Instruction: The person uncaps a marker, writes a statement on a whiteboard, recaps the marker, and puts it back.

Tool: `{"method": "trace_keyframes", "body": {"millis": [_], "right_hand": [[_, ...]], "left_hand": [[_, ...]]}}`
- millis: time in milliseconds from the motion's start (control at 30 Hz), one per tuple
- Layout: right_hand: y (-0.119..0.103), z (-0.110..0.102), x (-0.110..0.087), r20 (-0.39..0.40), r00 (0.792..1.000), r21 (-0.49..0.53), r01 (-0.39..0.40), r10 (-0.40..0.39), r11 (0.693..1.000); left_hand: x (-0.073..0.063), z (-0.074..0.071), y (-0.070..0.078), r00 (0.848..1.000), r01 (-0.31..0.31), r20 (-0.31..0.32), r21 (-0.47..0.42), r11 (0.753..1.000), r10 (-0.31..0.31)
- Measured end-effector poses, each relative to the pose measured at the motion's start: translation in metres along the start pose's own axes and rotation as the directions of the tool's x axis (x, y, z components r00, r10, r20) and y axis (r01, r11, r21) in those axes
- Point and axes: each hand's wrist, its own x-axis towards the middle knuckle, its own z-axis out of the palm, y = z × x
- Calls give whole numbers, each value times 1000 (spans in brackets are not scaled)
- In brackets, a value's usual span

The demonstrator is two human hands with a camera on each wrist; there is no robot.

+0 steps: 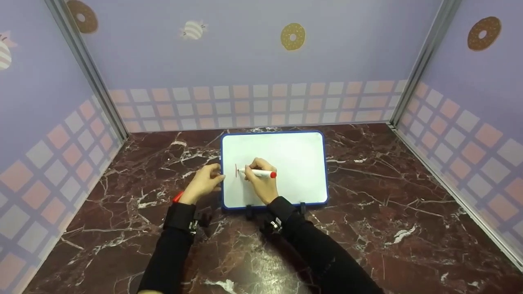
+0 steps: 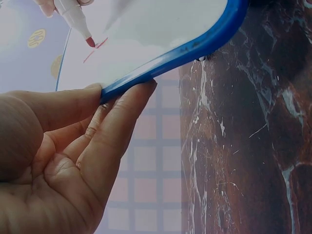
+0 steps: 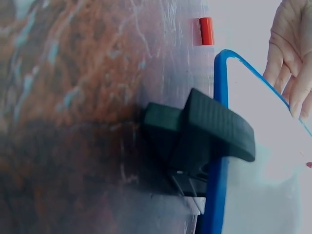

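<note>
A whiteboard [image 1: 298,167] with a blue frame leans upright on the table, held at its lower edge by black clips. My right hand [image 1: 262,181] grips a white marker [image 1: 261,173] with a red end, its red tip [image 2: 90,42] right at the board's left part. There a short upright red line [image 1: 235,170] shows. With thumb and fingers, my left hand [image 1: 203,182] pinches the board's left edge, as the left wrist view shows close up. Only the left hand and a bit of the red tip appear in the right wrist view.
A small red cylinder [image 3: 206,31], like a marker cap, sits on the marbled table [image 1: 388,196] by my left wrist, partly hidden in the head view. One black stand clip [image 3: 204,131] juts over the frame's lower edge. Patterned panels wall the table's back and sides.
</note>
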Motion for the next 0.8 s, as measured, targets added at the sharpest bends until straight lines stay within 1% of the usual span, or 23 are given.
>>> {"method": "trace_keyframes", "body": {"millis": [133, 300, 600, 800], "right_hand": [[0, -2, -1, -6, 1000, 7, -7, 7, 1000], [-1, -3, -1, -14, 1000, -11, 15, -15, 1000], [-1, -5, 0, -22, 1000, -13, 1, -1, 1000], [-5, -6, 0, -68, 998, 8, 1, -1, 1000]], "left_hand": [[-1, 0, 1, 1000, 3, 0, 5, 1000, -3], [-3, 0, 2, 1000, 8, 7, -11, 1000, -8], [-2, 0, 1, 1000, 9, -1, -23, 1000, -9], [-1, 0, 2, 1000, 17, 3, -19, 1000, -17]]}}
